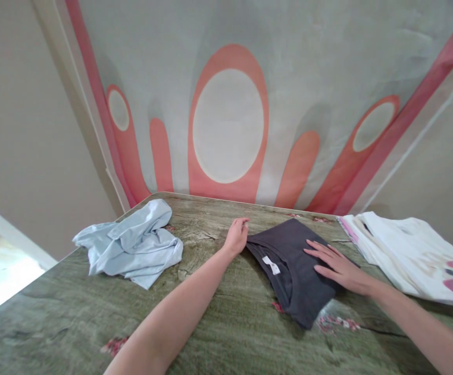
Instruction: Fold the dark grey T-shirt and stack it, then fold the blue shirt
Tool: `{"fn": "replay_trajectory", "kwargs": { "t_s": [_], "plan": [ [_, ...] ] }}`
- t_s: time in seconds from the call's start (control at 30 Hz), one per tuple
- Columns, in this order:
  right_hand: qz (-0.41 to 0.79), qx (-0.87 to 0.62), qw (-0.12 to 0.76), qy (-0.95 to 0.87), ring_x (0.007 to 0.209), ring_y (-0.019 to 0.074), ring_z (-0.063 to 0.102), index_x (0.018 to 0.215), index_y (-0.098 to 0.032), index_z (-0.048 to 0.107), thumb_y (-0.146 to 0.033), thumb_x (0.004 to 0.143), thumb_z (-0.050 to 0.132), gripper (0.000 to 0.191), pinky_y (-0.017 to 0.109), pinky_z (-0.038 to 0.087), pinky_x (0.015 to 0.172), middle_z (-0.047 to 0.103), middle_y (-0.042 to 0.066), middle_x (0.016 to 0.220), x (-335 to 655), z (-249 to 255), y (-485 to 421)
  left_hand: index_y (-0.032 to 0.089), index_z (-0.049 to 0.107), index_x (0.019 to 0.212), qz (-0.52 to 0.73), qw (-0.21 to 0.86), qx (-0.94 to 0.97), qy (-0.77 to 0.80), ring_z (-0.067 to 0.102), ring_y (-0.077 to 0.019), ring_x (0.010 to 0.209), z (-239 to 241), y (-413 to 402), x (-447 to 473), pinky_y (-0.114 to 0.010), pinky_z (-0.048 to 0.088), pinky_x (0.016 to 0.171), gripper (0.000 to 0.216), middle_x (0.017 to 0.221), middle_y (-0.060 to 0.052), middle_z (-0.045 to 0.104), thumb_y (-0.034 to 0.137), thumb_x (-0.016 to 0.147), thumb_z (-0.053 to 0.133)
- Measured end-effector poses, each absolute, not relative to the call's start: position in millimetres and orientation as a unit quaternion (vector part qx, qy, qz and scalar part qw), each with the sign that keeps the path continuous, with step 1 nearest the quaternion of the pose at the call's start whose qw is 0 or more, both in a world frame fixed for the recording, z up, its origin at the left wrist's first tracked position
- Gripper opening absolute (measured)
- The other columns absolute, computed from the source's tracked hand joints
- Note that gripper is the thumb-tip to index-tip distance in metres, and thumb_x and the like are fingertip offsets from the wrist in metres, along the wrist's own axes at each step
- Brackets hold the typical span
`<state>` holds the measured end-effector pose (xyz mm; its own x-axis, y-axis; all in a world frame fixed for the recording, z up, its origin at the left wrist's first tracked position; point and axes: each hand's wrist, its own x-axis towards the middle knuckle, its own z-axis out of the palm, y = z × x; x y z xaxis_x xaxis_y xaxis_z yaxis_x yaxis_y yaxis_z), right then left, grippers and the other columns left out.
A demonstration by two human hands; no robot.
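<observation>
A dark grey T-shirt (300,255) lies folded on the table, its neckline and white label (271,265) facing left. At its left corner is my left hand (237,237), fingers curled and closed on the fabric edge; the fingertips are partly hidden. My right hand (338,268) rests flat on the shirt's right part with fingers spread, gripping nothing.
A crumpled light blue garment (133,245) lies on the left of the wood-patterned table (206,333). Folded white shirts (410,255) are stacked at the right. Behind the table's far edge stands a wall with a pink and coral pattern (228,190).
</observation>
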<state>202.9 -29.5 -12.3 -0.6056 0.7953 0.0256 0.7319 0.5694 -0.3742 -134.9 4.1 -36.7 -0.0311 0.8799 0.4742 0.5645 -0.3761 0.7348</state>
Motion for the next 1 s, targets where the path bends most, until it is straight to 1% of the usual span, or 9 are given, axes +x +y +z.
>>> {"fn": "replay_trajectory", "kwargs": {
  "t_s": [0.1, 0.17, 0.27, 0.37, 0.43, 0.57, 0.77, 0.87, 1.0],
  "plan": [
    [0.311, -0.418, 0.147, -0.841, 0.128, 0.0256, 0.031, 0.101, -0.025, 0.066, -0.052, 0.087, 0.029, 0.048, 0.046, 0.014, 0.109, 0.041, 0.001, 0.137, 216, -1, -2, 0.014, 0.056, 0.106, 0.451, 0.214, 0.697, 0.515, 0.057, -0.0160, 0.092, -32, -2, -133, -0.031, 0.046, 0.086, 0.024, 0.103, -0.009, 0.060, 0.022, 0.086, 0.043],
    [0.350, -0.437, 0.191, -0.806, 0.121, 0.0279, 0.042, 0.083, -0.021, 0.070, -0.052, 0.084, 0.034, 0.048, 0.045, 0.023, 0.106, 0.055, 0.005, 0.125, 216, -2, 14, 0.015, 0.054, 0.111, 0.420, 0.264, 0.730, 0.471, 0.057, -0.0160, 0.096, -26, -9, -132, -0.029, 0.046, 0.085, 0.028, 0.108, -0.009, 0.059, 0.024, 0.087, 0.044],
    [0.273, -0.520, 0.262, -0.766, 0.107, 0.0279, 0.054, 0.092, -0.020, 0.068, -0.051, 0.080, 0.040, 0.043, 0.044, 0.036, 0.098, 0.065, 0.007, 0.109, 198, -13, 24, 0.018, 0.051, 0.120, 0.368, 0.315, 0.781, 0.395, 0.050, -0.0170, 0.112, -14, -20, -131, -0.031, 0.040, 0.094, 0.033, 0.122, -0.008, 0.054, 0.025, 0.089, 0.039],
    [0.122, -0.539, 0.290, -0.782, 0.114, 0.0244, 0.049, 0.119, -0.018, 0.054, -0.049, 0.083, 0.036, 0.051, 0.041, 0.035, 0.099, 0.055, 0.008, 0.124, 168, -27, 16, 0.023, 0.050, 0.124, 0.285, 0.310, 0.836, 0.352, 0.042, -0.0175, 0.121, -6, -27, -130, -0.034, 0.031, 0.102, 0.035, 0.131, -0.004, 0.048, 0.028, 0.092, 0.036],
    [0.061, -0.507, 0.232, -0.828, 0.125, 0.0230, 0.036, 0.128, -0.019, 0.045, -0.051, 0.084, 0.034, 0.055, 0.041, 0.027, 0.105, 0.042, 0.006, 0.137, 150, -33, 8, 0.027, 0.050, 0.124, 0.220, 0.271, 0.870, 0.349, 0.034, -0.0190, 0.127, -6, -29, -131, -0.039, 0.023, 0.106, 0.036, 0.135, -0.003, 0.044, 0.031, 0.092, 0.035],
    [0.022, -0.483, 0.088, -0.871, 0.131, 0.0223, 0.027, 0.135, -0.026, 0.036, -0.055, 0.087, 0.026, 0.056, 0.046, 0.017, 0.107, 0.033, 0.002, 0.142, 138, -37, 3, 0.034, 0.043, 0.128, 0.132, 0.186, 0.897, 0.378, 0.022, -0.0242, 0.132, -9, -30, -131, -0.053, 0.013, 0.104, 0.037, 0.140, 0.000, 0.035, 0.036, 0.093, 0.032],
    [0.021, -0.425, 0.052, -0.903, 0.132, 0.0195, 0.023, 0.138, -0.027, 0.029, -0.053, 0.089, 0.021, 0.056, 0.043, 0.015, 0.108, 0.028, 0.001, 0.144, 149, -27, 18, 0.029, 0.033, 0.135, 0.077, 0.155, 0.900, 0.400, 0.021, -0.0256, 0.133, -9, -37, -122, -0.053, 0.014, 0.103, 0.045, 0.144, -0.004, 0.025, 0.042, 0.093, 0.028],
    [0.021, -0.400, 0.047, -0.915, 0.133, 0.0195, 0.021, 0.138, -0.027, 0.029, -0.052, 0.089, 0.023, 0.055, 0.043, 0.013, 0.108, 0.027, 0.000, 0.145, 150, -21, 26, 0.024, 0.038, 0.132, 0.071, 0.133, 0.897, 0.415, 0.024, -0.0267, 0.131, -3, -45, -113, -0.051, 0.017, 0.103, 0.048, 0.142, -0.007, 0.031, 0.046, 0.092, 0.024],
    [-0.035, -0.445, 0.080, -0.891, 0.133, 0.0223, 0.019, 0.136, -0.023, 0.035, -0.049, 0.089, 0.027, 0.054, 0.044, 0.008, 0.109, 0.027, 0.003, 0.145, 147, -14, 34, 0.018, 0.058, 0.111, 0.074, 0.088, 0.912, 0.395, 0.044, -0.0255, 0.118, 15, -57, -104, -0.042, 0.027, 0.100, 0.044, 0.119, -0.010, 0.057, 0.041, 0.093, 0.024]
  ]
}}
